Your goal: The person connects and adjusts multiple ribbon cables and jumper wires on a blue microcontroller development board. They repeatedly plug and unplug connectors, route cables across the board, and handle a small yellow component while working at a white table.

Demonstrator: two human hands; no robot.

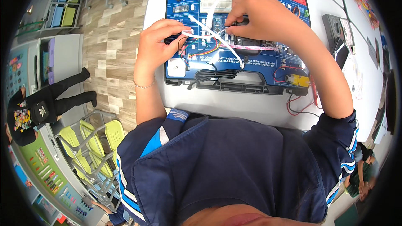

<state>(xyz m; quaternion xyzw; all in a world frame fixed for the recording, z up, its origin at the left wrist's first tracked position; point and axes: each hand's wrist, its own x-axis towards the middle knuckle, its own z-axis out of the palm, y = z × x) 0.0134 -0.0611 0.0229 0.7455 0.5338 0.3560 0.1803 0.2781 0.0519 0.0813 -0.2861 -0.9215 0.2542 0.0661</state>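
A blue electronics kit board [268, 68] lies in a black case on the white table before me. My left hand [161, 44] is closed over its left side, thumb and fingertips pinching the white plug at one end of a flat white cable [199, 36]. Over the board's middle, my right hand [253, 14] pinches near the cable's other end; the fingers partly hide what they grip. A second white cable [226, 45] with plugs at both ends lies slantwise across it. Another white cable [217, 2] arcs over the white breadboard [205, 3]. Thin coloured wires [205, 52] run below my left hand.
A coiled black cable [209, 75] lies at the board's front edge, and a yellow motor [297, 80] at its right corner. A dark multimeter [333, 27] rests on the right. Red and black leads [293, 108] trail near the table edge. Green chairs [94, 142] and another person [42, 100] are at left.
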